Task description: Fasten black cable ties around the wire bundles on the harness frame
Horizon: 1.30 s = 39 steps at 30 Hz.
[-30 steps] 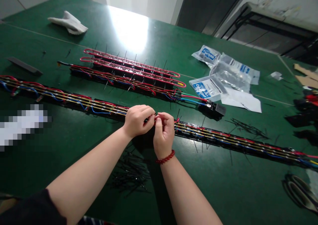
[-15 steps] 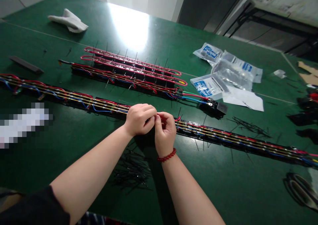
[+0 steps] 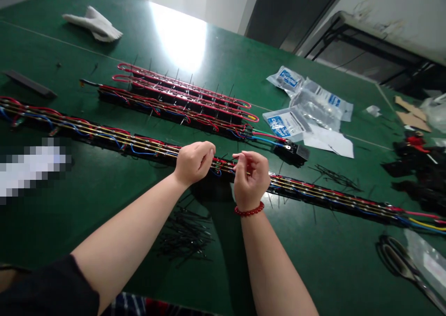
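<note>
A long black strip wired with red, blue and yellow leads, a wire harness (image 3: 299, 190), runs across the green table. My left hand (image 3: 194, 162) is curled over its wires. My right hand (image 3: 251, 179), with a red bead bracelet on its wrist, is just above the harness a little to the right of the left hand. Its fingers are curled, with the thumb and forefinger close together. Nothing held in them shows clearly. The harness section under my palms is hidden.
Farther up lie more wire harnesses (image 3: 174, 102) bristling with black cable ties. Loose cable ties (image 3: 184, 237) lie below the harness. Scissors (image 3: 397, 262) rest at lower right. Plastic bags (image 3: 313, 107), a white glove (image 3: 93, 25) and dark parts (image 3: 414, 167) surround the harness.
My right hand has moved right along the harness and parted from my left hand, its fingers loosening. The left hand stays in nearly the same place, and the view has shifted slightly.
</note>
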Tool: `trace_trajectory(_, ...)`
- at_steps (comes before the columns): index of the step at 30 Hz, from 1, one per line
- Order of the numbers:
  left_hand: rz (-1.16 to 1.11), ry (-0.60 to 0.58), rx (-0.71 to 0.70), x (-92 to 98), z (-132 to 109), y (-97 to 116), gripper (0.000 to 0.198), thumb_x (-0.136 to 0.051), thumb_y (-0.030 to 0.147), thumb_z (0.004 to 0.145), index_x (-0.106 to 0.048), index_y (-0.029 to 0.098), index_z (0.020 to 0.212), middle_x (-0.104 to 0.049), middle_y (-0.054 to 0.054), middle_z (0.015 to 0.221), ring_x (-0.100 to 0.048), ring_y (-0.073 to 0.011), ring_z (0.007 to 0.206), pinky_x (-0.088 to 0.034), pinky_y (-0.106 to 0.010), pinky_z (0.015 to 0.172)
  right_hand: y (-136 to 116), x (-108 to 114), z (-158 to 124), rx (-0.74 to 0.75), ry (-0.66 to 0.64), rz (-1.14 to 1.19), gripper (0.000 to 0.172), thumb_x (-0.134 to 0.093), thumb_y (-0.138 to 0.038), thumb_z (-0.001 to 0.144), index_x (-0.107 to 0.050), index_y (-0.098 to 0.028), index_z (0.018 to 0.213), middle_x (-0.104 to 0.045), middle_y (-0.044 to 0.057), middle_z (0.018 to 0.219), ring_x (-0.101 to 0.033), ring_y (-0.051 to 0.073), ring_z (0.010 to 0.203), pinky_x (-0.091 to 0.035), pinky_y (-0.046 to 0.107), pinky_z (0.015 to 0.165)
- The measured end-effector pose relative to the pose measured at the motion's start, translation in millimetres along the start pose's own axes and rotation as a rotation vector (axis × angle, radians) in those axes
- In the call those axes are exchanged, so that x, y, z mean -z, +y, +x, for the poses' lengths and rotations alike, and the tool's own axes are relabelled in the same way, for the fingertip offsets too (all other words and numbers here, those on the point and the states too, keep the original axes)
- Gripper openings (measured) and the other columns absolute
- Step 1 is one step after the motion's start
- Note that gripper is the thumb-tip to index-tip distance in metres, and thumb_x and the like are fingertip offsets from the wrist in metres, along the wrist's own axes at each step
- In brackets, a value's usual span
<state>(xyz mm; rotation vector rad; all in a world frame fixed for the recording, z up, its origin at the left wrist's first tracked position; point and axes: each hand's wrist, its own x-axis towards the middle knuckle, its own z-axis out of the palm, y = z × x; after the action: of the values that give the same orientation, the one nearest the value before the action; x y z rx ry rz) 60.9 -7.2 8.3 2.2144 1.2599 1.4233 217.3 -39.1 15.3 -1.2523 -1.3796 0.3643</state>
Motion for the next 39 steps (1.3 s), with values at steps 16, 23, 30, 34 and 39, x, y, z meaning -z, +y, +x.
trace_trajectory(16, 0.012, -0.045, 0.007, -0.9, 1.0, -0.1, 0.023, -0.04, 0.021, 0.097, -0.06, 0.018, 0.084, -0.066, -0.003, 0.07, -0.062, -0.0138, 0.065, -0.047, -0.026, 0.065, 17.8, -5.2, -2.0, -0.016, -0.005, -0.082, 0.007, -0.048, -0.025, 0.099, -0.049, -0.023, 0.105, -0.068, -0.002, 0.081, -0.062, 0.008, 0.056, -0.047, 0.022, 0.053)
trace_trajectory(23, 0.014, -0.05, 0.005, -1.0, 1.5, 0.5, 0.023, -0.04, 0.021, 0.097, -0.059, 0.018, 0.085, -0.065, -0.002, 0.07, -0.062, -0.0134, 0.065, -0.047, -0.026, 0.064, 19.8, -5.9, -2.2, -0.017, -0.018, -0.093, 0.008, -0.048, -0.027, 0.099, -0.048, -0.023, 0.106, -0.069, -0.002, 0.08, -0.059, 0.008, 0.053, -0.044, 0.023, 0.05)
trace_trajectory(30, 0.023, -0.049, 0.012, -1.2, 1.4, 0.7, 0.025, -0.039, 0.023, 0.097, -0.06, 0.019, 0.084, -0.065, -0.002, 0.07, -0.062, -0.0132, 0.065, -0.048, -0.026, 0.065, 17.7, -6.6, -1.7, -0.023, -0.045, -0.103, 0.008, -0.047, -0.027, 0.098, -0.048, -0.023, 0.105, -0.069, -0.002, 0.081, -0.06, 0.008, 0.054, -0.044, 0.023, 0.05)
trace_trajectory(34, 0.019, -0.05, 0.008, -1.4, 1.2, 0.2, 0.024, -0.04, 0.022, 0.098, -0.06, 0.018, 0.085, -0.065, -0.002, 0.07, -0.063, -0.0131, 0.065, -0.047, -0.025, 0.065, 17.7, -7.0, -1.5, -0.015, -0.055, -0.095, 0.008, -0.047, -0.026, 0.098, -0.048, -0.024, 0.105, -0.07, -0.002, 0.082, -0.063, 0.009, 0.058, -0.047, 0.023, 0.052)
trace_trajectory(39, 0.03, -0.06, 0.009, -1.4, 1.2, -0.1, 0.024, -0.04, 0.022, 0.098, -0.059, 0.018, 0.085, -0.066, -0.002, 0.07, -0.063, -0.0131, 0.066, -0.047, -0.025, 0.065, 21.8, -6.7, -1.5, 0.021, -0.079, -0.145, 0.01, -0.048, -0.026, 0.097, -0.051, -0.023, 0.106, -0.069, 0.0, 0.084, -0.067, 0.012, 0.068, -0.051, 0.027, 0.061)
